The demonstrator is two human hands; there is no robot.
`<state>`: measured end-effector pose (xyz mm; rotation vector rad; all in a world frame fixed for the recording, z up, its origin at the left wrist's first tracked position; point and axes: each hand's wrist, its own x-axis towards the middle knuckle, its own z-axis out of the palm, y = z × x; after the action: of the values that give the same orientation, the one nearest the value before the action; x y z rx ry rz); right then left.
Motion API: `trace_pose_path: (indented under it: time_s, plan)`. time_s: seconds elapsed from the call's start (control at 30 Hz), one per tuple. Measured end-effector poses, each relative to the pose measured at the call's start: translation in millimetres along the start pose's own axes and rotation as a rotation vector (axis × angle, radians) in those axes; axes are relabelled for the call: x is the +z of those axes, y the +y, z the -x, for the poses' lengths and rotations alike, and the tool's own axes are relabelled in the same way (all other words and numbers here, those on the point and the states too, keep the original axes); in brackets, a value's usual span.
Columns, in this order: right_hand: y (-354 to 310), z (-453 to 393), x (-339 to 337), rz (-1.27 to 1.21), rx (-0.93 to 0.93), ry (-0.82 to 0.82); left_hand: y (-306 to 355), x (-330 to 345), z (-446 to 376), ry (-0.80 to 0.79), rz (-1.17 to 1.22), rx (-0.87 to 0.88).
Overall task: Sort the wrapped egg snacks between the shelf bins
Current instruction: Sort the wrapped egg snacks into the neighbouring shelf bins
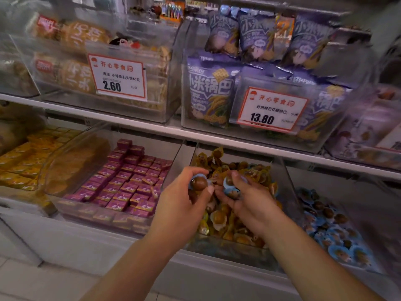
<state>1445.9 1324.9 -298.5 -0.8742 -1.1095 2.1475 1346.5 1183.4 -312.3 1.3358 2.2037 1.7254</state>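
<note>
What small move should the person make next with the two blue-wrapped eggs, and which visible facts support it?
Probably carry both to the right. The left hand and right hand each grip a blue-wrapped egg over the bin of yellow-wrapped eggs, while the matching blue-wrapped pile lies in the next bin to the right.

We see clear, smooth plastic bins, e.g. the middle bin (288, 177), holding brown eggs in glossy film: yellow-wrapped eggs (219, 218) there, blue-wrapped eggs (334, 231) in the next bin to the right. The purple snack bags (208, 94) above look like shiny printed foil w/ creases; the price cards (118, 77) look like matt paper behind clear covers. The magenta boxes (128, 177) seem glossy card, and the shelf edge (152, 127) smooth white, material unclear.
</note>
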Motion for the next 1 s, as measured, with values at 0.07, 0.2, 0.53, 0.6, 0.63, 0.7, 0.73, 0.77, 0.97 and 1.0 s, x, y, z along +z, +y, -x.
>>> trace_pose_path:
  time_s: [0.07, 0.2, 0.53, 0.6, 0.63, 0.7, 0.73, 0.77, 0.97, 1.0]
  plan:
    - [-7, 3, 1, -0.005, 0.036, 0.017, 1, 5, -1, 0.028, 0.021, -0.007]
    - [-7, 21, -2, 0.041, 0.143, -0.066, 6, 22, 1, 0.055, 0.041, 0.029]
    - [-19, 64, -37, 0.245, -0.108, -0.033, 20, 65, 21, -0.389, -0.085, 0.182]
    - [-32, 73, -51, 0.218, -0.155, 0.001, 21, 67, 26, -0.406, -0.087, 0.194]
    - [-42, 75, -62, 0.19, -0.174, 0.034, 20, 65, 26, -0.394, -0.105, 0.207]
    - [-61, 72, -88, 0.163, -0.192, 0.139, 15, 57, 24, -0.356, -0.148, 0.227]
    - [-71, 66, -102, 0.172, -0.187, 0.2, 12, 54, 22, -0.338, -0.168, 0.226]
    - [-81, 57, -116, 0.187, -0.18, 0.257, 9, 52, 21, -0.326, -0.182, 0.211]
    - [-114, 3, -191, 0.293, -0.013, 0.423, 2, 50, 17, -0.362, -0.232, 0.139]
    - [-111, 0, -203, 0.307, 0.02, 0.426, 3, 49, 16, -0.355, -0.229, 0.14]
